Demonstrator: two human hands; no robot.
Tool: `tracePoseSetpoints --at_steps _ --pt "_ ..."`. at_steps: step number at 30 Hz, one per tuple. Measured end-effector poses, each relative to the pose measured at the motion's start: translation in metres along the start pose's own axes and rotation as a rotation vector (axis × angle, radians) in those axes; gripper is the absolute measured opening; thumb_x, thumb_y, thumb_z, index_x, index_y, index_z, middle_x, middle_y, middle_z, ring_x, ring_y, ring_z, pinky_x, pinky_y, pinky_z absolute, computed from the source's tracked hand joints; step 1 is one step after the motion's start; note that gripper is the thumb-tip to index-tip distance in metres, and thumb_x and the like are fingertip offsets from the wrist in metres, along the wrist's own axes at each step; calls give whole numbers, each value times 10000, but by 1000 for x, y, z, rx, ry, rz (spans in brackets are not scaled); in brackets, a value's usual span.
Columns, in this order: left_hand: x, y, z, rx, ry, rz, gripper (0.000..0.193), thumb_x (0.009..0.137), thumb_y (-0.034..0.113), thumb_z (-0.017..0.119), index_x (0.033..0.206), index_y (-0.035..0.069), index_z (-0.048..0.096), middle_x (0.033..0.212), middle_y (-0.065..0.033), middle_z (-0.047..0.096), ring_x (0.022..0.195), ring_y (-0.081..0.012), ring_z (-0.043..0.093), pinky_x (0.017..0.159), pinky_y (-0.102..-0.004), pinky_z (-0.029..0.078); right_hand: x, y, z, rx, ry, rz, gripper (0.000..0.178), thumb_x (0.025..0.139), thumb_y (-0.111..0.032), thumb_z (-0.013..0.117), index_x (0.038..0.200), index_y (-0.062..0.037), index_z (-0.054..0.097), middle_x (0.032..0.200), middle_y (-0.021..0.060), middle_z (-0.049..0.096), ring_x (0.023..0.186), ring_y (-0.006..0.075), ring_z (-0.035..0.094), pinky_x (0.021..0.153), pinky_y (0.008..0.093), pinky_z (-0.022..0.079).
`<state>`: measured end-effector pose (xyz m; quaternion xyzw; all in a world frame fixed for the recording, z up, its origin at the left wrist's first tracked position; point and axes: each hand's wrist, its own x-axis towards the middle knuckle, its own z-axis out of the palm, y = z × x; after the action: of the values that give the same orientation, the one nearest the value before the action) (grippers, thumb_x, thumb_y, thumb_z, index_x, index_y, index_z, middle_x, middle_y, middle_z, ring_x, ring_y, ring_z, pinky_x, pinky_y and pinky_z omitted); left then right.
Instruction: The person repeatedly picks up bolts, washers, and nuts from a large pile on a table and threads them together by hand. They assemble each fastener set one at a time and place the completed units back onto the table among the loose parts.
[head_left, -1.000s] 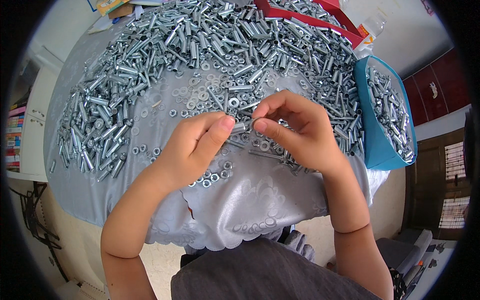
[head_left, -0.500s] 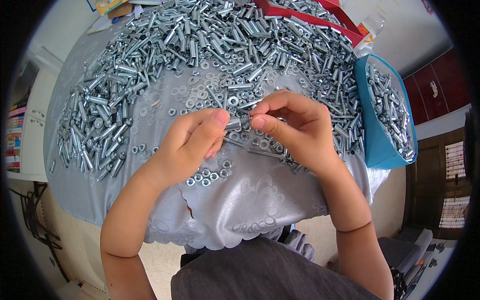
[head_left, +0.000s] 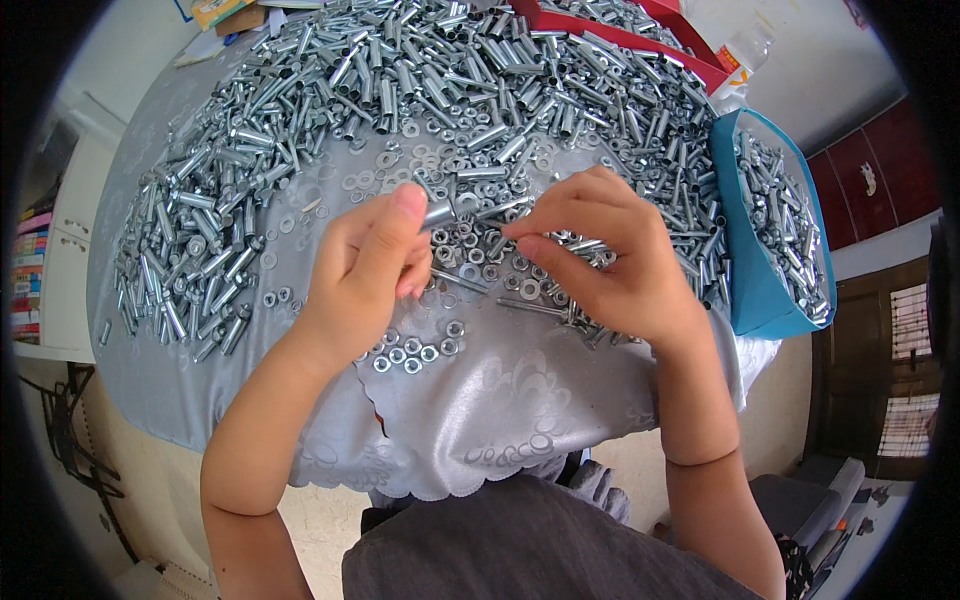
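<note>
My left hand (head_left: 362, 258) is closed round a shiny metal sleeve (head_left: 438, 213), thumb on top, and the sleeve's end points right. My right hand (head_left: 615, 255) hovers just to its right, thumb and forefinger pinched near each other. Whatever they hold, if anything, is too small to make out. Below and between the hands lie loose nuts and washers (head_left: 480, 257) and a thin bolt (head_left: 460, 282). Several hex nuts (head_left: 412, 347) sit in a cluster by my left wrist. More bolts (head_left: 530, 306) lie partly under my right hand.
A large heap of metal sleeves and bolts (head_left: 400, 75) curves round the far and left sides of the grey tablecloth (head_left: 500, 400). At right stands a blue bin (head_left: 765, 290) full of bolts. A red box (head_left: 690, 55) and a plastic bottle (head_left: 745, 50) are at far right.
My hands have drawn apart: the right has moved off the sleeve's end to the right, and the left has shifted slightly left and up with the sleeve.
</note>
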<state>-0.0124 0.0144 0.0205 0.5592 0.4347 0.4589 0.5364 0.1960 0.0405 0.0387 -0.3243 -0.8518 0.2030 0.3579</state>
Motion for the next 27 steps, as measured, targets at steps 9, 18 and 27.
tracePoseSetpoints --at_steps 9,18,27 --pt "3 -1 3 -24 75 -7 476 935 423 335 577 114 287 502 14 302 443 -86 341 478 -252 352 -7 12 5 -300 -130 8 96 668 -79 630 750 -97 676 783 35 549 783 225 516 706 340 433" --pt "1 -7 -2 -176 54 33 414 919 358 450 625 68 412 548 31 338 475 -61 340 459 -220 305 -7 5 2 -420 -108 31 130 641 -129 667 770 -138 684 805 23 534 812 215 512 723 335 413" --pt "0 -3 1 -49 53 34 430 935 370 382 616 84 354 527 19 329 463 -74 344 479 -240 340 -8 2 3 -466 -107 68 145 648 -195 698 780 -135 685 788 25 537 813 203 515 736 326 405"
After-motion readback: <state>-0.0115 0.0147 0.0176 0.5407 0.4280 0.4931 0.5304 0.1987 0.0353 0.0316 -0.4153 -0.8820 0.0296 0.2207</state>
